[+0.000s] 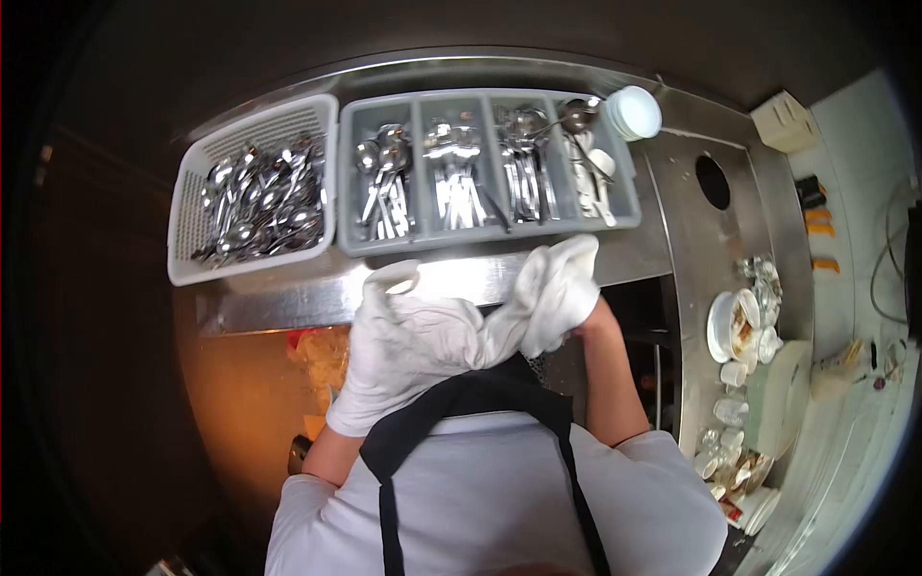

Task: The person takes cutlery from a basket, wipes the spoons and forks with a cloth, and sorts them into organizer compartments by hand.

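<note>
My left hand (384,350) is covered to the wrist in white fabric that looks like a glove. It meets one end of a bunched white cloth (514,322) in front of my apron. At the cloth's other end, my right hand (588,322) is mostly hidden by the folds, with its wrist bare. Both hands appear closed on the cloth, though the fingers themselves are covered. Just beyond them lies a grey divided cutlery tray (384,247) with spoons (389,158), forks (456,182) and more cutlery in its compartments.
Left of the tray, a white perforated basket (182,230) holds a jumble of metal cutlery (264,202). White bowls (634,112) stand by the tray's right corner. Along the right-hand counter are a round hole (712,182), cups, glasses and used dishes (744,326).
</note>
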`<state>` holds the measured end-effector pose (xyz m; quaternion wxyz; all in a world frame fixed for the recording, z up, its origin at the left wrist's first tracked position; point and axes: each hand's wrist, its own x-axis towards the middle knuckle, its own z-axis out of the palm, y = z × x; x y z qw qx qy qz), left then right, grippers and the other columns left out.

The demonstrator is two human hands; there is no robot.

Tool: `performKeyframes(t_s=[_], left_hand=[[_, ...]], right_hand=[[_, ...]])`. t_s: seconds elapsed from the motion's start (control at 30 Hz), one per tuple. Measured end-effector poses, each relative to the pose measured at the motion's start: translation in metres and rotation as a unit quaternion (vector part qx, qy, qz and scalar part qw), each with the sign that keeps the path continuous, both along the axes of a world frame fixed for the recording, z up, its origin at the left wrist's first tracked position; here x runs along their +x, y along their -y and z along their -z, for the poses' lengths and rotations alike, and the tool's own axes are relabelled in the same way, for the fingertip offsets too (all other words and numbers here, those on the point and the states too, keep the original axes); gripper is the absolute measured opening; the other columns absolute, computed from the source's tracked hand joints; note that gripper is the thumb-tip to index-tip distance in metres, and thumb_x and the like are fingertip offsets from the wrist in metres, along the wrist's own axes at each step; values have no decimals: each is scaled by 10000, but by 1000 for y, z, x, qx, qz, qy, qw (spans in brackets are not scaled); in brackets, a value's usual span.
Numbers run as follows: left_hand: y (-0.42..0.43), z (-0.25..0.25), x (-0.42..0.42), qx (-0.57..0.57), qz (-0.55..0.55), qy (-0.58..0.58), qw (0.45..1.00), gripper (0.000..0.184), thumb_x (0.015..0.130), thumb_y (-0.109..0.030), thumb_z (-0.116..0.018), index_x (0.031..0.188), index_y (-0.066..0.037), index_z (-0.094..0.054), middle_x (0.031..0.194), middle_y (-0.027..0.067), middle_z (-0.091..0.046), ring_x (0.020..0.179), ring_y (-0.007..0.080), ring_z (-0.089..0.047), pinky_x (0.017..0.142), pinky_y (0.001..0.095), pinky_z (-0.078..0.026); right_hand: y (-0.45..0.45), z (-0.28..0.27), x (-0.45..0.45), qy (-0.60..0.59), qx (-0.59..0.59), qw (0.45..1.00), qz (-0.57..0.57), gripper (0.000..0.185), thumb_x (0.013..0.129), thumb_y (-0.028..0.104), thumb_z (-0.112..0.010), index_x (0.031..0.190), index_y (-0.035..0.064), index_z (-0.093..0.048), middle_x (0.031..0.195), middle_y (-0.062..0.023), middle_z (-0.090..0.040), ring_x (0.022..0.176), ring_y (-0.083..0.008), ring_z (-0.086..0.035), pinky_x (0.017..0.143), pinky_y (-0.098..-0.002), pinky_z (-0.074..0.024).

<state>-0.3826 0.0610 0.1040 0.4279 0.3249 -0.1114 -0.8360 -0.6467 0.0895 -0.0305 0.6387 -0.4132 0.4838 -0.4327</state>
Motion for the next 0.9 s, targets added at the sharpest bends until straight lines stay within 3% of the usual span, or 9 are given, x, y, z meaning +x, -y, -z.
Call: performKeyframes(t_s=[0.07,0.17,0.23,0.33,0.4,0.47,0.63,0.77,0.9], left_hand=[[-3,-4,27,0,-55,2,998,296,956,-282,-497,1064,-9,-537,908,145,-620,767,250,-621,745,353,-514],[-13,8,70,-23,-127,23,991,271,939,-274,-503,1032,-22,-533,882,135,-608,741,247,-608,721,355,-501],[-20,17,97,-37,-162,40,985,254,927,-269,-507,1011,-31,-530,864,128,-600,723,246,-599,706,356,-493],[-32,27,134,-52,-194,61,978,229,910,-261,-512,980,-43,-526,838,118,-588,697,243,-586,682,358,-481],[-38,34,153,-65,-200,82,974,213,899,-256,-516,959,-52,-524,820,111,-580,680,241,-577,667,359,-472],[-42,39,168,-83,-194,111,971,197,887,-251,-520,937,-60,-521,802,104,-572,663,240,-569,651,360,-464],[-45,42,195,-132,-152,274,940,159,859,-238,-529,885,-81,-514,758,87,-552,619,235,-547,612,363,-443],[-43,36,202,-199,-98,505,834,132,836,-227,-536,843,-98,-509,722,73,-536,584,232,-529,581,366,-427],[-25,15,190,-325,-46,705,629,110,813,-216,-544,801,-115,-503,687,60,-520,549,228,-512,550,368,-410]], right_hand=[[-7,24,16,-88,-118,971,-190,348,699,81,-783,1025,41,-666,896,-52,-655,806,-153,-615,726,-282,-524],[3,-35,43,-326,-102,903,-263,237,804,150,-715,999,22,-675,894,-110,-681,896,-217,-642,836,-356,-514],[25,-103,41,-559,26,768,-311,248,862,224,-674,1003,20,-677,908,-138,-696,933,-244,-658,856,-391,-506],[87,-118,-16,-598,-64,782,-167,294,884,296,-652,999,26,-668,898,-142,-700,835,-242,-678,769,-380,-522],[163,-80,-47,-543,-152,820,92,332,890,316,-661,1054,28,-661,908,-177,-702,836,-269,-688,770,-389,-527],[230,-33,-71,-623,-147,731,237,330,895,293,-657,1104,38,-664,966,-210,-699,911,-329,-685,815,-424,-527],[294,8,-83,-676,-106,690,234,333,898,302,-643,1119,52,-645,1099,-238,-638,1052,-397,-626,904,-475,-505],[294,2,-76,-691,-89,682,223,277,904,242,-631,1105,52,-627,1126,-231,-630,1031,-397,-626,877,-486,-512],[289,1,-93,-682,-192,672,215,234,896,212,-638,1064,52,-609,985,-217,-660,936,-387,-646,812,-481,-519]])
